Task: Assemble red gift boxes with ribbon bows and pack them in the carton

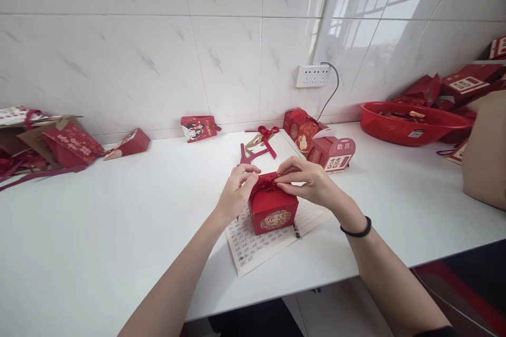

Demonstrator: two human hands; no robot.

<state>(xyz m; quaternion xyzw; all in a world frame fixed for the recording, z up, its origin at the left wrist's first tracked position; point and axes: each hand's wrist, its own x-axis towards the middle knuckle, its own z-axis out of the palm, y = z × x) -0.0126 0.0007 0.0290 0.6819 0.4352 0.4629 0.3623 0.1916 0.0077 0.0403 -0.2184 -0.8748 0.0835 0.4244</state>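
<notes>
A red gift box (pixel 273 212) with a gold round emblem stands upright on a sheet of handwritten paper (pixel 253 253). Across its top lies a red ribbon bow (pixel 267 183). At the bow's left side my left hand (pixel 237 189) pinches the ribbon between thumb and fingers. My right hand (pixel 306 181) grips the ribbon's right side with its fingertips. Part of the knot is hidden by my fingers. Beside the box, the end of a dark pen (pixel 296 230) pokes out over the paper.
Several red boxes (pixel 332 152) stand behind to the right, near loose ribbon (pixel 269 137). A red plastic basin (pixel 411 124) sits at the back right, by more boxes. Red bags (pixel 73 142) are piled at the left. A power socket (pixel 312 76) is on the tiled wall.
</notes>
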